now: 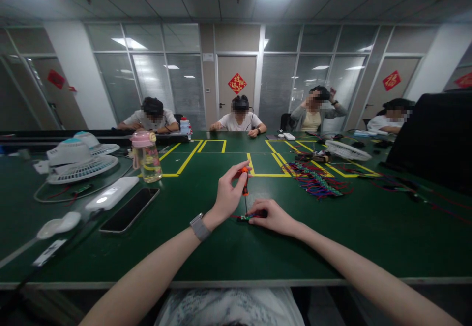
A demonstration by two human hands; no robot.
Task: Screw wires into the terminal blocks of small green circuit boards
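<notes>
My left hand [230, 188] grips the orange and black handle of a screwdriver [246, 188], fingers wrapped round its top. The screwdriver stands nearly upright, its thin shaft reaching down to a small green circuit board [243, 218] with a dark part along its near edge. From the right, my right hand [271, 215] pinches the board's end and the red and blue wires there, low against the green table [221, 257]. Whether the tip sits in a screw is too small to tell.
At right lie a bundle of wired circuit boards [319, 178], a white fan part [347, 150] and a black box [431, 144]. On the left are a phone [130, 210], a power bank [112, 193], a drink bottle [147, 159] and fans [83, 168]. Several people sit across the table.
</notes>
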